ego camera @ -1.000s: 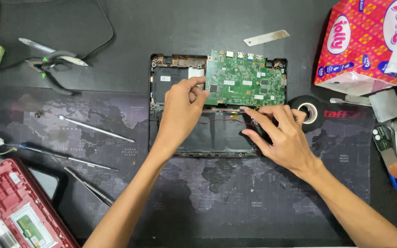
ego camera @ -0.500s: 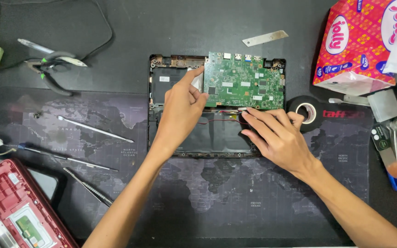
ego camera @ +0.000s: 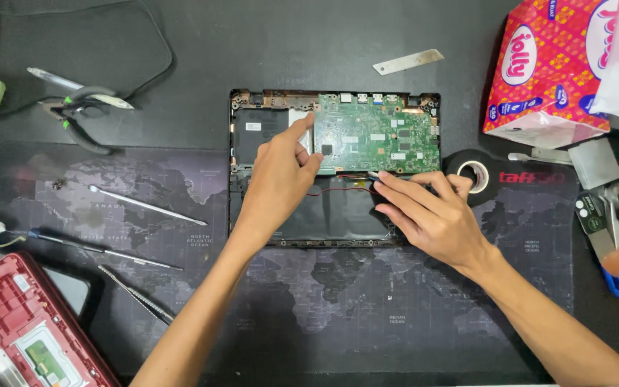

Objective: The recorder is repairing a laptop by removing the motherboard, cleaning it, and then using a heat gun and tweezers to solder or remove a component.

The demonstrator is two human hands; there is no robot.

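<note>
Seating: green circuit board (ego camera: 377,136) lies in the far half of the opened laptop base (ego camera: 252,132), mid-table.
Left hand (ego camera: 277,179): forefinger stretched to the board's left edge, other fingers loosely curled, holding nothing.
Right hand (ego camera: 431,215): fingers narrow and flat, pressing the board's near edge beside the red wire (ego camera: 338,188).
Care: press evenly; keep the wire unpinched.
Nearby: tape roll (ego camera: 476,175) right.

red-pink tissue box (ego camera: 547,68) top right
</note>
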